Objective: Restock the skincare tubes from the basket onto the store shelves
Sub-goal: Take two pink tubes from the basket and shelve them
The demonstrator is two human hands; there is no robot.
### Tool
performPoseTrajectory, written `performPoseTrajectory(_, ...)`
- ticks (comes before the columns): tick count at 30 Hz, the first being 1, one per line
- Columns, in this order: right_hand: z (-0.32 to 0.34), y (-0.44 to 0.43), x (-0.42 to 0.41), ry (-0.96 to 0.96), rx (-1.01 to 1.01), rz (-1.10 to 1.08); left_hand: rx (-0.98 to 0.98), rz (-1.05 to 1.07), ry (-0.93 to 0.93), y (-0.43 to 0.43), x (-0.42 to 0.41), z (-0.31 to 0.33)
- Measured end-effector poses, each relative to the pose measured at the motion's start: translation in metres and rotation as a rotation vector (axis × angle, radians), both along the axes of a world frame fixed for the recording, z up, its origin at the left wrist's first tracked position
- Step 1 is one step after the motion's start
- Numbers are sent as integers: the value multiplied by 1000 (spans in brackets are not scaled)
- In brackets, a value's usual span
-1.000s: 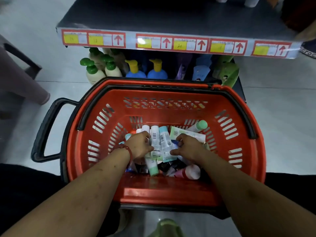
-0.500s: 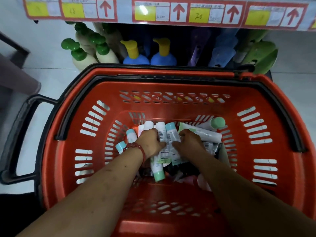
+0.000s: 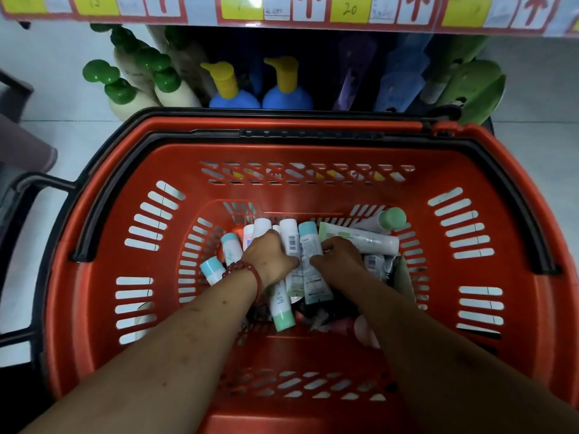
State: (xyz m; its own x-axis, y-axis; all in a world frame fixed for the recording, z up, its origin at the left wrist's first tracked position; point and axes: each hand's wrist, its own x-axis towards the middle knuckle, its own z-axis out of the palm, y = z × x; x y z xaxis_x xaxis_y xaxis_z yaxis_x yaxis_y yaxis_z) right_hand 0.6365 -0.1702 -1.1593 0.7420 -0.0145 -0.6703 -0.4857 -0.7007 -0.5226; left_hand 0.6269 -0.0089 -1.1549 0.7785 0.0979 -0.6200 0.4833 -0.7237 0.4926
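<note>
Skincare tubes lie heaped on the floor of the one red basket, bunched toward its far edge. None in view has reached a shelf. From that I judge the restocking barely begun: the step in hand is gathering a handful, and lifting, carrying and placing are all left to do.

Beyond the basket's far rim runs one shelf edge with yellow price tags and four red arrows. On the shelf below it, at least four cream bottles with green pumps stand by the left end. Two blue bottles with yellow pumps stand beside them, then purple, blue and green pouches too dim to count.

Roughly ten tubes show a cap or an end; others are buried beneath, so the full number cannot be told. Three have pale blue caps, two have green or mint caps, several are plain white, and a pink one lies by the near edge.

Both forearms reach in. The left grip curls over the white tubes at the middle of the floor, fingers wrapped round them. The right grip, just beside it, pinches the blue-capped tube between thumb and fingers. One red bead bracelet circles the left wrist.
</note>
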Motion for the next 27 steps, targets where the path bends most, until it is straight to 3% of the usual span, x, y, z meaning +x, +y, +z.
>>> performPoseTrajectory(6,17,3,3,239,361,-386,-304,281,132,2,-2,12)
performPoseTrajectory(15,96,3,-3,230,566,-477,-517,564,6,15,-16,77)
performPoseTrajectory(20,155,3,-12,111,589,-406,-614,495,-64,19,-22,137)
performPoseTrajectory(27,249,-13,-10,-128,634,-173,-556,224,-245,49,-27,253)
